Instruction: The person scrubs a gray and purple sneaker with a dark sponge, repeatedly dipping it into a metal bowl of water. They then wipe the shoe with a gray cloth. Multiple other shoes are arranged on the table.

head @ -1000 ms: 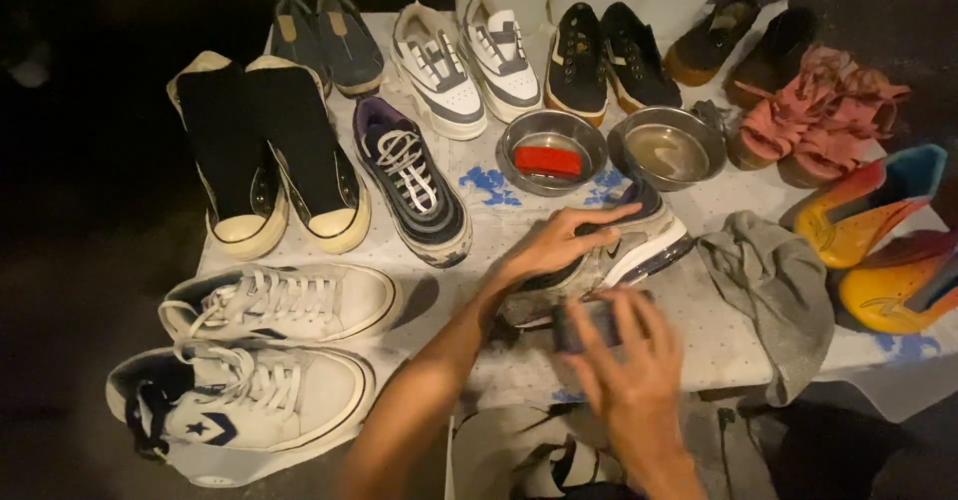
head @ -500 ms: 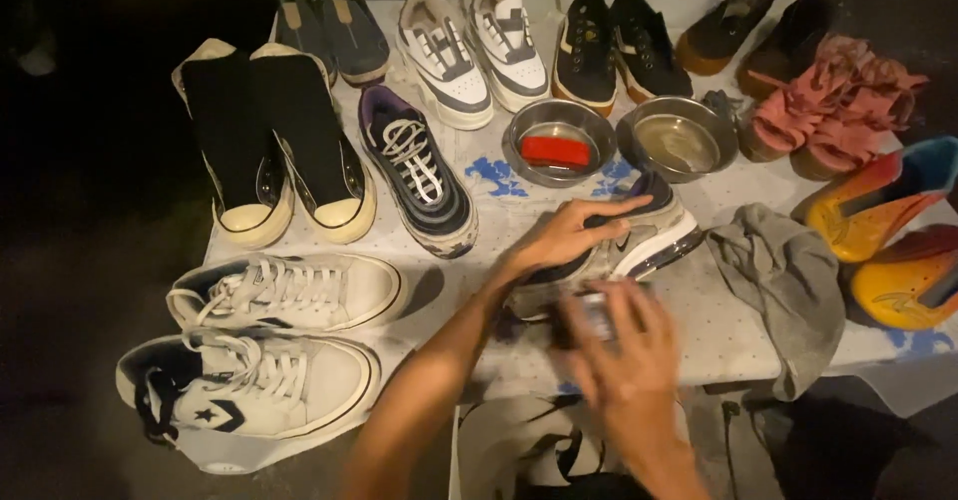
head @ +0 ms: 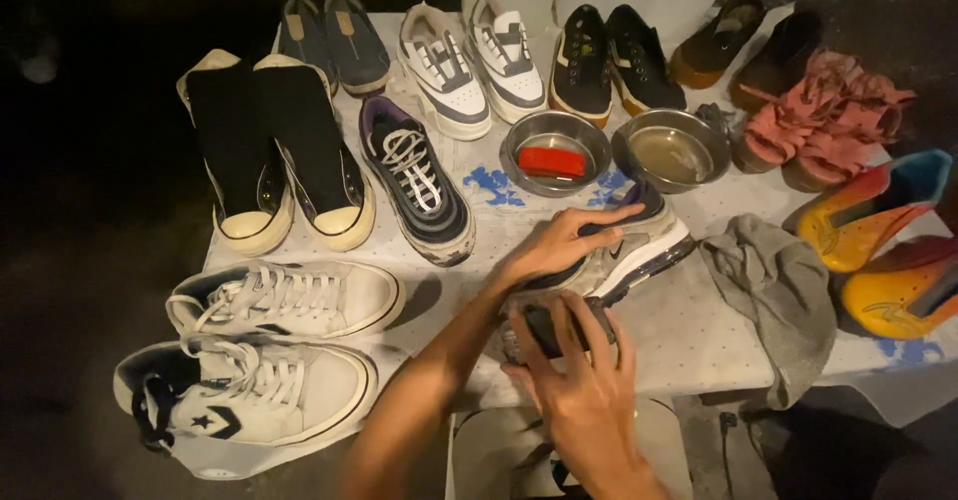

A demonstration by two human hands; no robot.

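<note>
My left hand (head: pixel 557 244) lies flat on a grey and white sneaker (head: pixel 639 246) in the middle of the table, pressing it down. My right hand (head: pixel 579 380) grips a small dark brush (head: pixel 549 325) and holds it against the near end of that sneaker. The brush is mostly hidden by my fingers. A matching dark striped sneaker (head: pixel 419 181) lies to the left of my left hand.
Two steel bowls stand behind the sneaker, one (head: pixel 555 151) with a red bar in it, the other (head: pixel 672 151) with water. A grey cloth (head: pixel 773 285) lies to the right. Several pairs of shoes ring the white table (head: pixel 689 330), including white sneakers (head: pixel 269 345) at front left.
My right hand has moved left and down along the sneaker with the brush, from its side to its near end. The left hand stays on the sneaker.
</note>
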